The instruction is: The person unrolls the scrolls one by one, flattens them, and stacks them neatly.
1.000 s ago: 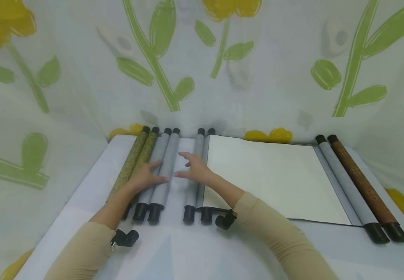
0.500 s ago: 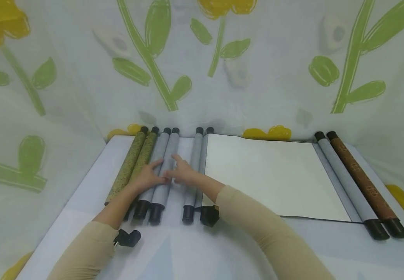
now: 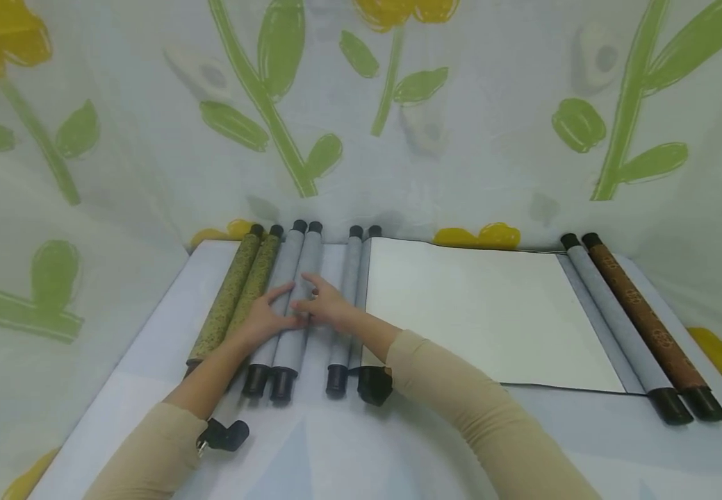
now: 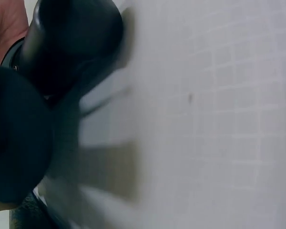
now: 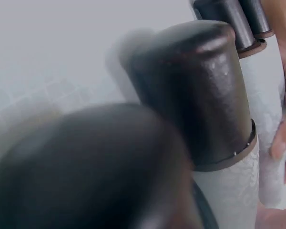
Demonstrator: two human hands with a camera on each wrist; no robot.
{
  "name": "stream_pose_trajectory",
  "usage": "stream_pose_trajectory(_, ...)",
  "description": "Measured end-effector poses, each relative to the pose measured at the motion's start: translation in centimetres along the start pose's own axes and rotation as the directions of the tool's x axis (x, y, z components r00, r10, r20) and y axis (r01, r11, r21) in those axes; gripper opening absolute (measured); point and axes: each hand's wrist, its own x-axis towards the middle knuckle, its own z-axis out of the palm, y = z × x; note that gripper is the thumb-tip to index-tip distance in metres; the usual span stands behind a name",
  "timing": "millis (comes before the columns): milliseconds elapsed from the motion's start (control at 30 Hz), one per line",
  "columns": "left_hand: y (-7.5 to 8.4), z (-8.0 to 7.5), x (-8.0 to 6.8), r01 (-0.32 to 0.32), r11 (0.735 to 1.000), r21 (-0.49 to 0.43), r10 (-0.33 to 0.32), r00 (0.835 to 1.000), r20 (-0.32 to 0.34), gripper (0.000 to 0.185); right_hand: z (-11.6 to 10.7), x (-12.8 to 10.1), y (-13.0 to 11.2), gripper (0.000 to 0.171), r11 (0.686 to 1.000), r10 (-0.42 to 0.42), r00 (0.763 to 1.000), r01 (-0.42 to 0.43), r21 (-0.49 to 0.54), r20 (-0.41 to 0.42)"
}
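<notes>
Two grey scroll rolls with black end caps lie side by side [image 3: 298, 347] left of centre in the head view. My left hand [image 3: 263, 318] holds them from the left, its thumb on the near side and its fingers stretched farther back. From the right, my right hand [image 3: 331, 305] grips the same pair, fingers bent and meeting the left thumb. In the left wrist view a black end cap [image 4: 76, 38] looms close, shadows lying on the table beyond. A large black cap [image 5: 190, 100] fills the middle of the right wrist view; fingers [image 5: 283, 138] touch a grey roll.
Left of the pair lie two green patterned rolls [image 3: 229, 298]. A slim grey roll [image 3: 349, 278] stands to the right, beside an unrolled scroll with a cream sheet [image 3: 479, 305]. At far right are a grey roll [image 3: 623, 326] and a brown roll [image 3: 642, 312]. Floral cloth [image 3: 461, 160] hangs behind.
My right hand has moved left onto the grey rolls and closed round them. The pair has since shifted slightly right, its far ends showing higher. My left hand has stayed on them.
</notes>
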Motion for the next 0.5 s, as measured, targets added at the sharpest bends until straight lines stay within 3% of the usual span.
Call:
stream_pose_trajectory(267,1.0,0.0,-1.1,-0.075,0.989,-0.127,0.074,0.997,-0.016,0.086,-0.9,-0.1,-0.1,0.069,0.989,-0.149,0.988,0.148,-0.012,-0.030)
stream_pose_trajectory(500,2.4,0.7,-2.3,-0.070,0.978,-0.198,0.074,0.997,0.014,0.085,-1.5,-0.4,0.0,0.073,0.978,-0.202,0.979,0.201,-0.053,-0.018)
